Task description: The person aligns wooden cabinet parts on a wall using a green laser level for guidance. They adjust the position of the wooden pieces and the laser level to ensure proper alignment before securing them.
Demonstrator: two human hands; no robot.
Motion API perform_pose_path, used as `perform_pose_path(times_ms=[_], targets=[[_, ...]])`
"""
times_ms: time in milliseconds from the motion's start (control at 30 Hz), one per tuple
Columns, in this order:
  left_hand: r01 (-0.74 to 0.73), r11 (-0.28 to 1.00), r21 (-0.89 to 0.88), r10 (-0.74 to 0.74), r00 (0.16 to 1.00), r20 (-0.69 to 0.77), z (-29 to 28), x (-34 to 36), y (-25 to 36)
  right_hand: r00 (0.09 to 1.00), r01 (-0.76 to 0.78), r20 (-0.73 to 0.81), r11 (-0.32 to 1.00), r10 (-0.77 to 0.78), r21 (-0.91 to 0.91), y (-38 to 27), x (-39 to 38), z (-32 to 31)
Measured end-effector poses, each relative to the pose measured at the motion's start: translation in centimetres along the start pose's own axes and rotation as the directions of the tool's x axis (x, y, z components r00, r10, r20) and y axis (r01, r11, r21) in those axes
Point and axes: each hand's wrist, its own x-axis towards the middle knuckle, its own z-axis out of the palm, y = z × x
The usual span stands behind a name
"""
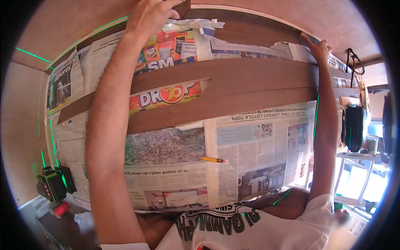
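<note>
Two hands, well apart, both at far edge of newspaper-covered panel (258, 152). L hand (151, 17) is up nr a small brown piece (182, 10), partly cut off by the frame; can't tell if it grips. R hand (320, 49) is at the R end of a long dk brown board (254, 32) along that edge, grip unclear. Brown strips (266, 79) lie across the newspaper, btwn forearms; yellow pencil (213, 159) below them. Laser level (52, 186) w/ green lines, far L.

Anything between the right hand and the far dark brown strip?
Nothing visible: the right hand is right at the strip's right end, though contact is hard to confirm. Torn newspaper borders the strip's near side, left of the hand.
</note>
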Motion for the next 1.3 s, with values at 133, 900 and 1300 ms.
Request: perform_pose_path(times_ms=[133, 900, 1300], targets=[[0.012, 1.0, 0.009, -0.012, 1.0, 0.008, -0.1, -0.8, -0.3, 0.95, 0.309, -0.067, 0.951, -0.306, 0.034, -7.2, -4.2, -4.2], [0.006, 0.999, -0.037, -0.006, 1.0, -0.004, -0.3, -0.1, 0.4, 0.676, 0.737, -0.403, 0.554, -0.617, 0.387, -30.5, -15.1, -12.8], [-0.005, 0.999, -0.035, 0.004, 1.0, -0.019, -0.1, -0.8, -0.2, 0.964, 0.017, 0.249, 0.962, -0.088, 0.274, 2.1, 2.7, -1.9]])
